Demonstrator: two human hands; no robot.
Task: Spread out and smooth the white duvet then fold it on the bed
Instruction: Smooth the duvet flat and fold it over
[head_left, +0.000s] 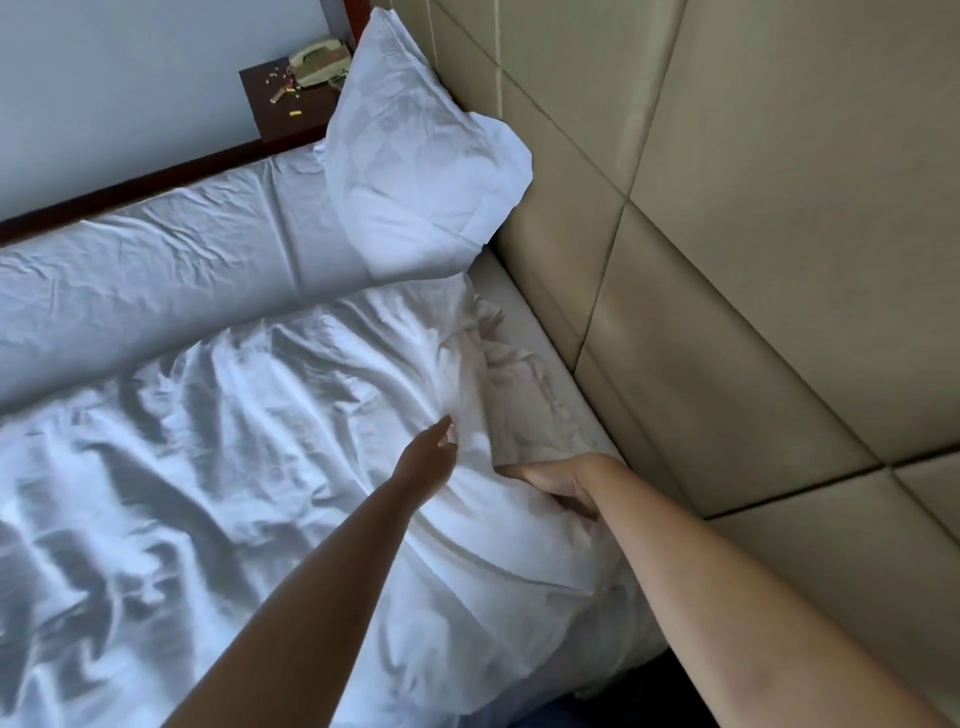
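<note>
the duvet (249, 467) edge is gripped by the right hand (558, 486); the left hand (428, 457) is laid open on it. wrinkles should be pressed outward while the edge is kept tight.

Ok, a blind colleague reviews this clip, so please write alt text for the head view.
Seen from above, a person's right hand grips the edge of a wrinkled white duvet while the left hand touches it nearby. A pillow leans on the padded headboard.

Soft, moderate daylight rakes across the duvet (218, 441), casting grey shadows in its creases; focus is slightly soft throughout, with wide-angle bending toward 3 o'clock.
</note>
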